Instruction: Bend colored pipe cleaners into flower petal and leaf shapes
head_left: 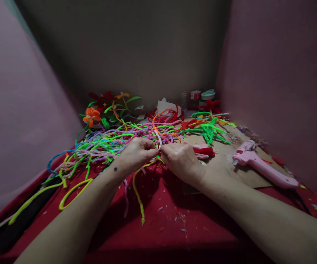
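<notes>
My left hand [140, 153] and my right hand [179, 161] meet over the front of a tangled pile of coloured pipe cleaners [106, 143]. Both are closed in a pinch, fingertips almost touching. A pale pipe cleaner [158, 138] rises from between them, with an orange length above it. A bit of red shows at the fingertips; the fingers hide most of what is gripped. Just beyond my right hand lie red and pink pipe-cleaner pieces [206, 151]. A yellow pipe cleaner [138, 194] hangs down below my hands onto the red cloth [158, 227].
On the right, a pink glue gun [263, 167] rests on a cardboard sheet [224, 167]. Green twisted stems [209, 132] lie behind it. An orange flower [92, 116] stands back left. Containers [208, 94] line the back wall. A yellow loop [74, 194] lies beside my left forearm.
</notes>
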`<state>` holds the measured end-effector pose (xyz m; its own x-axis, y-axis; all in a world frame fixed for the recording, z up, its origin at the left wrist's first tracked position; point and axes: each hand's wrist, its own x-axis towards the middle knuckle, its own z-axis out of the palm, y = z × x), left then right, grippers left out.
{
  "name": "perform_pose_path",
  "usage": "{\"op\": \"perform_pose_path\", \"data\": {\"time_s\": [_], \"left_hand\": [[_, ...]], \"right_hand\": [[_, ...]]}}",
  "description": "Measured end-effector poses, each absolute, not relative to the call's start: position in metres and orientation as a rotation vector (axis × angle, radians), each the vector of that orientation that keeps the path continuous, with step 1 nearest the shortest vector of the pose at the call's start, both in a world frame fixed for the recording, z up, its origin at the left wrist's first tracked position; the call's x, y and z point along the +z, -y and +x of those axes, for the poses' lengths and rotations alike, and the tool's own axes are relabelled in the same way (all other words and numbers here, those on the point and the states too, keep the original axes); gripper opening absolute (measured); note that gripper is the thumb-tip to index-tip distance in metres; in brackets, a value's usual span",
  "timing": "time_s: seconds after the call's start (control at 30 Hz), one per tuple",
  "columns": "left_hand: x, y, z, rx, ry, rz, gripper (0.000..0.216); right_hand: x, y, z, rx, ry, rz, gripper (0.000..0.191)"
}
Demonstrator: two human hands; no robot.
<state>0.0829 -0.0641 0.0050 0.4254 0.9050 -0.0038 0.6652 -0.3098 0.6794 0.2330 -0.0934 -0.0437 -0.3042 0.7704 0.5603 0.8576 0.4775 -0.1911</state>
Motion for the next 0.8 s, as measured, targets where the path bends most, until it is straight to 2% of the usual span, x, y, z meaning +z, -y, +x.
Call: {"op": "perform_pose_path", "data": {"time_s": [0.23,0.4,0.53,0.8], "left_hand": [[0.011,0.062,0.078,0.536,-1.293,1.956,0.018],[0.010,0.063,0.080,0.630,-1.267,1.918,0.021],[0.009,0.067,0.084,0.692,-1.245,1.879,0.022],[0.009,0.074,0.089,0.809,-1.232,1.872,0.024]], "right_hand": [[-0.039,0.086,0.231,0.628,1.696,-1.186,0.011],[-0.038,0.085,0.228,0.958,1.320,-1.066,0.001],[-0.038,0.086,0.227,1.299,1.032,-0.904,0.005],[-0.036,0.085,0.225,1.567,0.743,-0.654,0.010]]}}
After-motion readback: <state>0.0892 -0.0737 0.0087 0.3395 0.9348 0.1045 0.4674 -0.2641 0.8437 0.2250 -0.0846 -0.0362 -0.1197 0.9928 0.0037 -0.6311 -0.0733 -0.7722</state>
